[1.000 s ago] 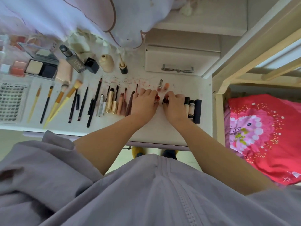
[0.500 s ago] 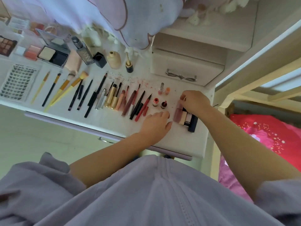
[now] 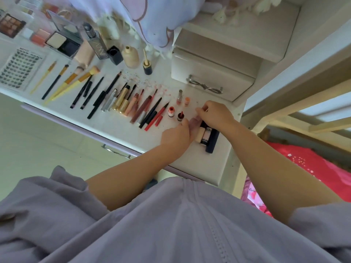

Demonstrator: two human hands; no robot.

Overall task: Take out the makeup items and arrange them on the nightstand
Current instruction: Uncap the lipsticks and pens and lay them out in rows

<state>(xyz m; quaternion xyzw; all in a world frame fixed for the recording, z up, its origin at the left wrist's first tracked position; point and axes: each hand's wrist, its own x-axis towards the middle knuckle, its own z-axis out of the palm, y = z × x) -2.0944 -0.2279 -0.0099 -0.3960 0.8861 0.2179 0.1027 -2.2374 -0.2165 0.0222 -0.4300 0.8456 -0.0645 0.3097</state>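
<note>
L hand (image 3: 175,136) moved onto pink tube (image 3: 194,123), fingers gripping; R hand (image 3: 216,115) pinching its top.

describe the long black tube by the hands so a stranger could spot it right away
On the white nightstand, look at its right end, where three tubes lie side by side just under the right hand. The black tube is the outermost, longest and only all-dark one; its neighbours are pale.
</note>
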